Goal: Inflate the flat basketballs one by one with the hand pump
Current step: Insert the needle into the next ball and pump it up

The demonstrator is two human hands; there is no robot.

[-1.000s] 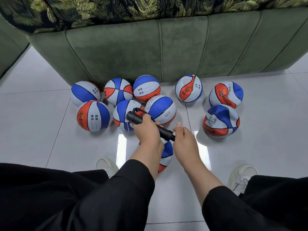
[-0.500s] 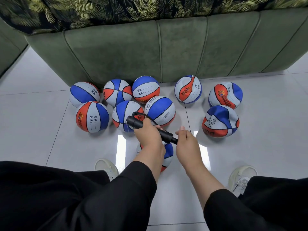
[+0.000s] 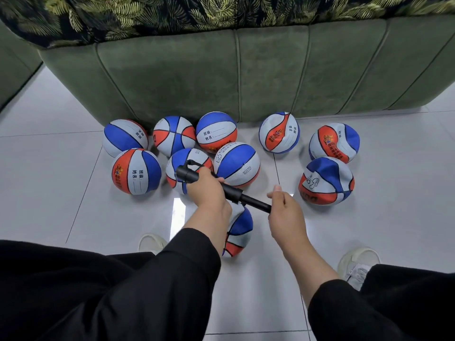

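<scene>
Left hand (image 3: 209,193) grips the black hand pump (image 3: 221,188) around its barrel; right hand (image 3: 285,210) is curled on the handle end, with the thinner rod (image 3: 256,204) showing between barrel and handle. Pump lies tilted, far-left end higher, with a short hose looped at that end. Basketball being worked on (image 3: 240,230) sits on the floor just under the left wrist, between the two shoes, partly hidden by the forearm. Six red-white-blue balls cluster far-left against the green sofa (image 3: 246,75). Three more sit to the right: two (image 3: 279,132) (image 3: 334,142) look creased, the nearest (image 3: 326,180) visibly dented. White tiled floor (image 3: 49,193).
</scene>
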